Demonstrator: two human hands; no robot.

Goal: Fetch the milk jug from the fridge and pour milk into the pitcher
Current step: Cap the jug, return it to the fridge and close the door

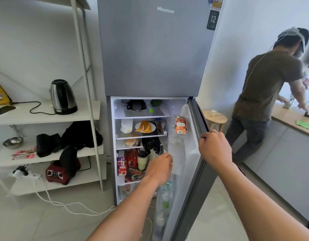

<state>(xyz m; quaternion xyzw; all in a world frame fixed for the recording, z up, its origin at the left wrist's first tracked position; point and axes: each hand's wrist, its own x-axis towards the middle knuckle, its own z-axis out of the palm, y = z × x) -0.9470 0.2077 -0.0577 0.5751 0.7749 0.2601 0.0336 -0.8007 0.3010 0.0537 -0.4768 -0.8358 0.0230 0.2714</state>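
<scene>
The grey fridge [155, 49] stands with its lower door [193, 153] swung open to the right. A white milk jug [126, 126] sits at the left of the second shelf, beside a plate of orange fruit slices [145, 126]. My right hand [213, 146] grips the top edge of the open door. My left hand [159, 168] reaches into the fridge at the level of the lower shelf, well below and to the right of the jug. Its fingers are curled forward with nothing seen in them. No pitcher is in view.
Cartons and a tumbler [142, 160] crowd the lower shelf, and bottles [165, 197] fill the door rack. A white shelving unit [46, 115] with a kettle [63, 97] stands at the left, with cables on the floor. Another person [265, 94] works at the counter [289, 119] on the right.
</scene>
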